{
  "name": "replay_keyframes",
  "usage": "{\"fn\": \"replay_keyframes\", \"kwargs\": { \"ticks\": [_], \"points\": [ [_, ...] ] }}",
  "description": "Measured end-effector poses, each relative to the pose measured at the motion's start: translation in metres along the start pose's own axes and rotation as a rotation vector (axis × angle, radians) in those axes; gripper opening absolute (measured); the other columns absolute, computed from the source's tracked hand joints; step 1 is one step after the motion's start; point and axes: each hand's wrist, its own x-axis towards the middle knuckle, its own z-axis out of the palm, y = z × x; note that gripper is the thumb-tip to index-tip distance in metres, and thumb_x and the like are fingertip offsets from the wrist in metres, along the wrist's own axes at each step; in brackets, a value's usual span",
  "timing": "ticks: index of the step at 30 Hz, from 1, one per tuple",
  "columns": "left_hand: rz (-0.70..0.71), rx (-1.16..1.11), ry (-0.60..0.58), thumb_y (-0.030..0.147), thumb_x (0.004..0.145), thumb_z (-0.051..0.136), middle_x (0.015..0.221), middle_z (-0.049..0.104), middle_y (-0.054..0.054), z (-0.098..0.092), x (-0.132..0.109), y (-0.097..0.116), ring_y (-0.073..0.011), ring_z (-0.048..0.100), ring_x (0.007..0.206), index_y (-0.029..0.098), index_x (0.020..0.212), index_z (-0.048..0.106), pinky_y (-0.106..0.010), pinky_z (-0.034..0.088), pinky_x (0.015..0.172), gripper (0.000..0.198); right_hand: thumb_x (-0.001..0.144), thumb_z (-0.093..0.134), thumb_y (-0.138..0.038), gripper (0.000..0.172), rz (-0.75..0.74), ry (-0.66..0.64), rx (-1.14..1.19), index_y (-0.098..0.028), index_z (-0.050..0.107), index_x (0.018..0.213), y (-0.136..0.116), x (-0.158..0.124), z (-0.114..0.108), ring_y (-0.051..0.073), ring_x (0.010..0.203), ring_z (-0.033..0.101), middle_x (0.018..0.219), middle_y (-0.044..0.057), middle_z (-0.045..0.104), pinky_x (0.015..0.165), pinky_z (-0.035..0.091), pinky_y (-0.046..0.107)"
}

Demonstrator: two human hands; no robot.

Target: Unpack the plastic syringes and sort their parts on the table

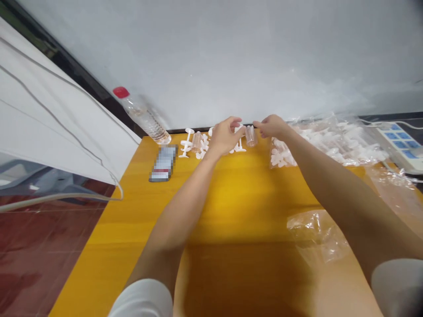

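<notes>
At the far edge of the yellow table, my right hand pinches one small clear tube, fingers closed on its end, holding it just above the tabletop. My left hand is curled, its fingertips just beside the tube; whether it grips anything I cannot tell. A second tube sits to the left among scattered white plungers, too blurred to count. One red-capped water bottle stands at the corner, label unreadable. One power strip and two plastic bags, one full and one crumpled, lie to the right.
</notes>
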Motion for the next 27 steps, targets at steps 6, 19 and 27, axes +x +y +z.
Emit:
{"fn": "replay_keyframes", "kwargs": {
  "ticks": [6, 19, 27],
  "points": [
    [0.025, -0.16, -0.315, 0.039, 0.086, 0.075, 0.13, 0.071, -0.012, 0.054, -0.064, 0.027, -0.0244, 0.071, 0.107, 0.02, 0.138, 0.062, -0.039, 0.054, 0.098, 0.057, 0.09, 0.062, -0.057, 0.055, 0.171, 0.192, -0.321, -0.006, 0.075, 0.106, 0.043, -0.058, -0.057, 0.036, 0.109, 0.066, 0.101, 0.022, 0.073, 0.101, 0.049, 0.051],
    [-0.005, 0.09, -0.353, 0.034, 0.087, 0.071, 0.17, 0.023, -0.021, 0.155, -0.062, 0.054, -0.0397, 0.031, 0.154, 0.019, 0.167, 0.02, -0.049, 0.03, 0.122, 0.096, 0.079, 0.07, -0.071, 0.061, 0.374, 0.105, -0.301, -0.011, 0.074, 0.091, 0.087, -0.061, -0.055, 0.036, 0.094, 0.07, 0.083, 0.019, 0.071, 0.086, 0.056, 0.045],
    [0.009, 0.069, -0.355, 0.038, 0.087, 0.07, 0.168, 0.031, -0.018, 0.163, -0.067, 0.06, -0.0372, 0.04, 0.149, 0.023, 0.166, 0.021, -0.049, 0.036, 0.118, 0.094, 0.088, 0.068, -0.055, 0.054, 0.258, 0.157, -0.3, -0.008, 0.074, 0.114, 0.088, -0.069, -0.05, 0.036, 0.114, 0.066, 0.114, 0.021, 0.073, 0.1, 0.051, 0.046]
  ]
}}
